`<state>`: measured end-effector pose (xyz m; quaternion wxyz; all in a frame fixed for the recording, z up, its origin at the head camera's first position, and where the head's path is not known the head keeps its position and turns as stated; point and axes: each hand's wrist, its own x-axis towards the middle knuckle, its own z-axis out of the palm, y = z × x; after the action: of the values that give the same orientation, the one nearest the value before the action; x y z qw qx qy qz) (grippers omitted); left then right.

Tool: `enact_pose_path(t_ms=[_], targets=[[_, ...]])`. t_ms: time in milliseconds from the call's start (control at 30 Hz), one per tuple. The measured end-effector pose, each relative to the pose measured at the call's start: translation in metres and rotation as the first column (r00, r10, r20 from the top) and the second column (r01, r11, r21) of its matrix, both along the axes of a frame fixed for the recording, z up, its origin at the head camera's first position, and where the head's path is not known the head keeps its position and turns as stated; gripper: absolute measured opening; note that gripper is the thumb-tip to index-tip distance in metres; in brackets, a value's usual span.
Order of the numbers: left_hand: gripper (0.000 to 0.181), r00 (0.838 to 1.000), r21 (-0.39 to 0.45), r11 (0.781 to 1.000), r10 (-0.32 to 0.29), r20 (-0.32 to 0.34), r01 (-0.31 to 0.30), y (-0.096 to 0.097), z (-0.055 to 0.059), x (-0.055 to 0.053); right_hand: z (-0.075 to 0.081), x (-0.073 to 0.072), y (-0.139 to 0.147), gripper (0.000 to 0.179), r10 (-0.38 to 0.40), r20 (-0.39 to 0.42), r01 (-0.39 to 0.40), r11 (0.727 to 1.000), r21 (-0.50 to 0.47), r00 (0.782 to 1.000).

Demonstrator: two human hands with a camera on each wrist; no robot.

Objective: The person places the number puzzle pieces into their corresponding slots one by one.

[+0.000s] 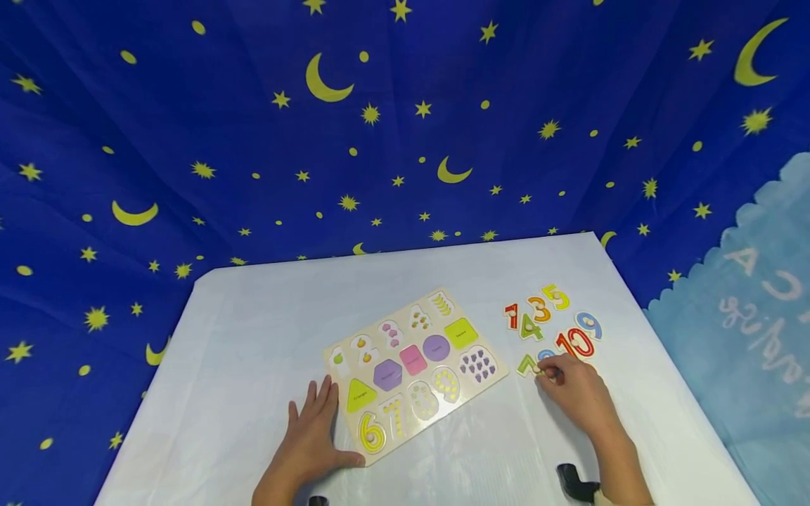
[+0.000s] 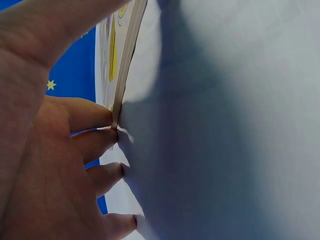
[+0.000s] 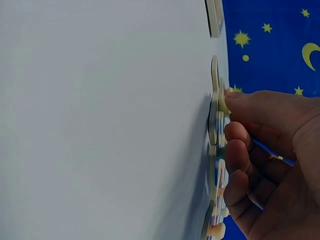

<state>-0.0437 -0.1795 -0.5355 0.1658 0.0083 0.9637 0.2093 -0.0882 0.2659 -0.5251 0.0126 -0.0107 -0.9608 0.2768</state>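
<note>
my right hand (image 1: 579, 390) pinches the green seven (image 1: 526, 365) from above; the blue piece (image 1: 544, 354) just beside my fingertips could get knocked if i lift carelessly. my left hand (image 1: 308, 437), fingers spread wide, touches the board (image 1: 408, 429), which might slide if i press sideways.

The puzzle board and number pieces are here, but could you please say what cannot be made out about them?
Blue piece nearest the right hand: head view, partly covered by that hand.
Word on the purple circle: head view, too small to read.
Puzzle board: left wrist view, cut off by the top edge, partly hidden by the left hand.
Numerals on the number pieces: right wrist view, seen edge-on.
</note>
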Motion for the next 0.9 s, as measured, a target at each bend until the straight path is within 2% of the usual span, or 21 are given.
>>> enact_pose_path(t_ms=[433,700,900], targets=[[0.145,0.999,0.004,1.000,-0.019,-0.026,0.019,-0.0016,0.0010,-0.0018,-0.0004,-0.0057,-0.0009,0.017,-0.003,-0.048,0.003,1.000,-0.005,0.999],[0.146,1.000,-0.005,1.000,-0.005,0.001,0.005,-0.0026,-0.0001,0.0012,-0.0027,-0.0049,-0.0032,0.017,-0.019,0.008,0.019,1.000,0.014,1.000],[0.146,1.000,-0.007,1.000,-0.006,0.010,0.006,-0.0011,-0.0001,-0.0007,-0.0041,-0.0041,-0.0033,0.015,-0.017,-0.047,0.018,1.000,0.013,0.999]])
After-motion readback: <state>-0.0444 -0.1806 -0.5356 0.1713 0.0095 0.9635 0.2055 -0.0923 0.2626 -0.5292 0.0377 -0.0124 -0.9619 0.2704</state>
